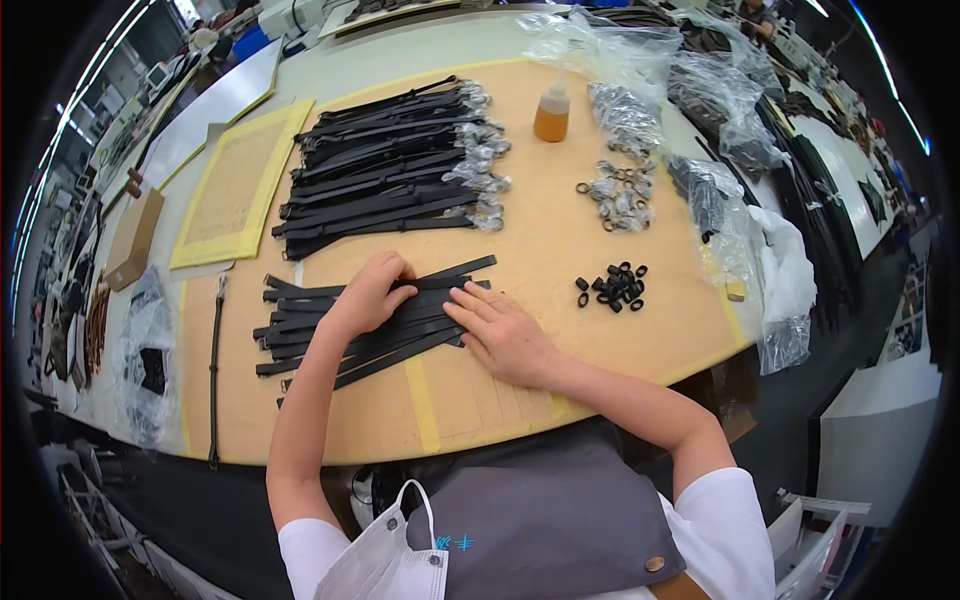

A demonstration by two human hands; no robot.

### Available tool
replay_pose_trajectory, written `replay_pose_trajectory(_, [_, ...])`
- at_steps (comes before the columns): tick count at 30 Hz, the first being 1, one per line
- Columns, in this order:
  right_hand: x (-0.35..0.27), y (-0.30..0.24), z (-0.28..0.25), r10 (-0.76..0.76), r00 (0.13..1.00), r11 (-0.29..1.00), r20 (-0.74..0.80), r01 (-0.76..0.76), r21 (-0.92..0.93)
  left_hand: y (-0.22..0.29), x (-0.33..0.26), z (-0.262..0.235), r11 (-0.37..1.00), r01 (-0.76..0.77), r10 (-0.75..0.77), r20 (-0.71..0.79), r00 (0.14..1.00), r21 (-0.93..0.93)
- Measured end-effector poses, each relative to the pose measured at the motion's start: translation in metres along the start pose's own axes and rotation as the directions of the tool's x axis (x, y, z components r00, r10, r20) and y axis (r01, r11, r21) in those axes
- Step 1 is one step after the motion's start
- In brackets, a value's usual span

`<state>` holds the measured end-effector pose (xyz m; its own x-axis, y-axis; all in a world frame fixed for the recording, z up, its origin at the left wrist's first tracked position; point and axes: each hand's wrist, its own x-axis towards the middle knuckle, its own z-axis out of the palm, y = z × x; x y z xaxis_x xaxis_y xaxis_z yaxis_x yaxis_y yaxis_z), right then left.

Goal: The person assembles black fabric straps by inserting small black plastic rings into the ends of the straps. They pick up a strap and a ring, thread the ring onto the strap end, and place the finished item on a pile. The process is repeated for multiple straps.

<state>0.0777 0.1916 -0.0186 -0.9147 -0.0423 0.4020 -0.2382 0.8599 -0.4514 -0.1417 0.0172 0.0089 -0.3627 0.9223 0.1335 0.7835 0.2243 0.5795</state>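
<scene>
A loose pile of black straps (320,318), some with small metal buckles at their left ends, lies on the tan work surface in front of me. My left hand (376,294) is over the pile's upper middle, fingers bent and thumb closing on a black strap there. Stretched flat across the right ends of the straps is my right hand (508,340), its fingers slightly apart and holding nothing. Beyond both hands, a larger stack of finished-looking black straps (375,180) lies in rows, with clear plastic wrap (482,170) around their right ends.
Right of my hands sit several small black loops (618,288). Farther back are wrapped metal buckles (622,195) and a bottle of amber liquid (552,112). A single strap (215,370) and a cardboard box (135,240) lie left; plastic bags (720,210) crowd the right edge.
</scene>
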Motion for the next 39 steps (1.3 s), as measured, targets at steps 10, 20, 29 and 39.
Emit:
replay_pose_trajectory(10, [-0.009,0.006,-0.029,-0.005,0.977,0.983,-0.212,0.044,0.177,0.036,-0.011,-0.084,0.972,0.104,-0.024,-0.349,0.937,0.211])
replay_pose_trajectory(20, [0.008,0.171,-0.134,0.432,0.837,0.887,-0.335,-0.462,-0.011,0.161,-0.058,-0.057,0.94,0.099,0.02,-0.341,0.94,0.327])
replay_pose_trajectory(29, [0.03,0.184,-0.124,0.31,0.944,0.946,0.115,-0.294,-0.136,0.13,-0.065,0.082,0.979,0.019,-0.068,-0.239,0.969,-0.202])
replay_pose_trajectory(39, [-0.002,0.101,-0.148,0.492,0.835,0.87,0.244,-0.471,-0.145,0.123,-0.059,0.081,0.979,0.023,-0.057,-0.164,0.985,-0.201])
